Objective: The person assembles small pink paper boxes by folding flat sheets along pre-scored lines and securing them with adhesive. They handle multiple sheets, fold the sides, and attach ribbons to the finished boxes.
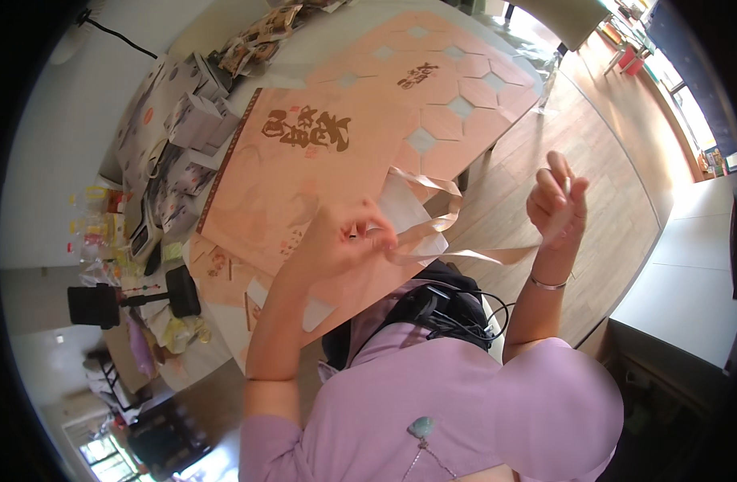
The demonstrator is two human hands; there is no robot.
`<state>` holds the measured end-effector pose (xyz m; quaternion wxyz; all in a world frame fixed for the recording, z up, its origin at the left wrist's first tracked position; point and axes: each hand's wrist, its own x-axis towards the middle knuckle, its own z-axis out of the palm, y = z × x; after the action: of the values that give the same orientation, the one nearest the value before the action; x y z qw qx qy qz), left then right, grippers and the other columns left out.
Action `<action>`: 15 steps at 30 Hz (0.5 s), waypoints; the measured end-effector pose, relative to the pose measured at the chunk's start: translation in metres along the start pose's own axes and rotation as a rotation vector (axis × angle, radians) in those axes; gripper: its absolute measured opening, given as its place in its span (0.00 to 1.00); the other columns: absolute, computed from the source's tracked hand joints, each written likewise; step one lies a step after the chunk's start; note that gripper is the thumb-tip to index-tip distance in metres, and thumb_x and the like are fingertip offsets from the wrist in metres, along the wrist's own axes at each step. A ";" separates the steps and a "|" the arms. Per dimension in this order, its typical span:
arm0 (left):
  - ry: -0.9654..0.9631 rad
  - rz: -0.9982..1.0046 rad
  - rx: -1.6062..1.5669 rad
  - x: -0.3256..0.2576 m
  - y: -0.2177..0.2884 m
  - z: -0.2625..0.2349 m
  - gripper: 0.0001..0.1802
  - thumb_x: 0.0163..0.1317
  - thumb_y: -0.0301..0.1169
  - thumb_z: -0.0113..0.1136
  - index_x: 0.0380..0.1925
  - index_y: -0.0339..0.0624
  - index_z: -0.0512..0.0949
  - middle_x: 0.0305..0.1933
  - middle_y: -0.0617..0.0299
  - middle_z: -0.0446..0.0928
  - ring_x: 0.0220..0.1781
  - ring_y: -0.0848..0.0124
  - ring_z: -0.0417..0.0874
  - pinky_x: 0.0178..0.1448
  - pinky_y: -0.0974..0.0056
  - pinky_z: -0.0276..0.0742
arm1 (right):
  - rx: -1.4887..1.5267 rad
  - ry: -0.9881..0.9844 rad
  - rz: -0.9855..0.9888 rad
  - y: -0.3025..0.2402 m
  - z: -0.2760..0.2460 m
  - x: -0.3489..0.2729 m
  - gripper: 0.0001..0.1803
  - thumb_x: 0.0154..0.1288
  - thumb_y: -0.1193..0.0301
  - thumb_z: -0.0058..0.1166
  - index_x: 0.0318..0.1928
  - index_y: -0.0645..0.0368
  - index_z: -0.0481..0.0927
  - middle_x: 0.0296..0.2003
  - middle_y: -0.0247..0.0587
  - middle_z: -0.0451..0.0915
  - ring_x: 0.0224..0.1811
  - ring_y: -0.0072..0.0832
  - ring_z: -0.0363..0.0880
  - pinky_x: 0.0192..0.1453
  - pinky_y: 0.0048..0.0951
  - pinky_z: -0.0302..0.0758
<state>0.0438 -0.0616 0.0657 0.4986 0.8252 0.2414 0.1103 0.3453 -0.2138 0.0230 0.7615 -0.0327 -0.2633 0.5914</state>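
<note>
Ribbon (pixel 489 256): stretched between my hands, which are apart, each pinching it. Long axis runs left to right, rising near my right hand (pixel 557 201). Left hand (pixel 356 237) is over peach paper (pixel 248 185); a ribbon loop points up and rightward.

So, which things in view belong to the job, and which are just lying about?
Job, it seems:
peach ribbon, between left hand and right hand
printed peach packaging

Likely lying about:
pale boxes
brown packets
</note>
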 end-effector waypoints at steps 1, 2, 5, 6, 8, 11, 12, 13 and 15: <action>0.094 -0.023 0.085 0.007 0.000 0.003 0.10 0.56 0.28 0.70 0.38 0.42 0.83 0.36 0.64 0.77 0.38 0.74 0.79 0.39 0.68 0.71 | -0.034 0.051 0.031 0.003 0.004 0.002 0.15 0.74 0.66 0.52 0.34 0.57 0.63 0.30 0.44 0.77 0.10 0.11 0.55 0.10 0.12 0.61; 0.208 0.021 0.303 0.014 0.000 0.008 0.14 0.55 0.30 0.71 0.41 0.43 0.81 0.39 0.63 0.77 0.42 0.70 0.79 0.42 0.65 0.73 | -0.068 0.101 0.062 0.003 0.006 0.003 0.13 0.73 0.68 0.53 0.35 0.58 0.63 0.29 0.43 0.76 0.09 0.11 0.54 0.11 0.11 0.61; 0.440 0.107 0.772 0.038 -0.005 0.022 0.22 0.52 0.34 0.71 0.48 0.45 0.79 0.47 0.60 0.77 0.51 0.61 0.78 0.51 0.58 0.76 | -0.304 0.219 0.176 0.014 0.018 0.009 0.06 0.67 0.80 0.54 0.38 0.62 0.69 0.35 0.52 0.82 0.08 0.11 0.61 0.12 0.14 0.68; 0.460 0.105 0.813 0.043 -0.013 0.027 0.24 0.51 0.34 0.72 0.49 0.45 0.78 0.49 0.60 0.76 0.53 0.60 0.77 0.52 0.56 0.76 | -0.375 0.264 0.211 0.018 0.023 0.011 0.06 0.66 0.81 0.54 0.38 0.63 0.70 0.37 0.55 0.82 0.08 0.12 0.64 0.12 0.15 0.70; 0.475 0.090 0.869 0.048 -0.021 0.029 0.25 0.49 0.34 0.72 0.49 0.45 0.78 0.50 0.60 0.76 0.54 0.58 0.77 0.54 0.55 0.76 | -0.364 0.262 0.241 0.023 0.024 0.016 0.03 0.66 0.82 0.55 0.38 0.64 0.74 0.39 0.56 0.84 0.18 0.21 0.78 0.24 0.22 0.81; 0.460 0.060 0.889 0.048 -0.026 0.029 0.23 0.49 0.32 0.71 0.47 0.44 0.79 0.49 0.61 0.77 0.52 0.60 0.78 0.52 0.57 0.78 | -0.460 0.368 0.215 0.044 0.029 0.022 0.02 0.67 0.81 0.55 0.38 0.64 0.76 0.38 0.52 0.84 0.26 0.27 0.85 0.32 0.25 0.84; 0.468 0.057 0.884 0.048 -0.026 0.029 0.22 0.49 0.31 0.70 0.46 0.44 0.79 0.48 0.61 0.78 0.52 0.60 0.78 0.51 0.57 0.78 | -0.534 0.397 0.226 0.050 0.029 0.025 0.02 0.67 0.80 0.56 0.39 0.64 0.77 0.37 0.51 0.85 0.28 0.28 0.86 0.34 0.25 0.85; 0.475 0.055 0.880 0.047 -0.027 0.029 0.20 0.49 0.30 0.69 0.45 0.44 0.80 0.47 0.60 0.78 0.51 0.60 0.79 0.51 0.57 0.78 | -0.607 0.424 0.236 0.054 0.029 0.027 0.03 0.67 0.79 0.57 0.39 0.65 0.78 0.36 0.49 0.85 0.30 0.29 0.86 0.36 0.25 0.85; 0.502 0.052 0.885 0.048 -0.023 0.029 0.17 0.50 0.29 0.67 0.43 0.43 0.81 0.43 0.60 0.79 0.47 0.59 0.80 0.48 0.56 0.79 | -0.717 0.441 0.269 0.062 0.029 0.033 0.06 0.68 0.76 0.59 0.40 0.67 0.80 0.33 0.45 0.85 0.32 0.29 0.87 0.37 0.24 0.85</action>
<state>0.0905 -0.0510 0.0288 0.0248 0.9112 0.3567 0.2046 0.2832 -0.1722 0.0371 0.6564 -0.4544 -0.2763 0.5352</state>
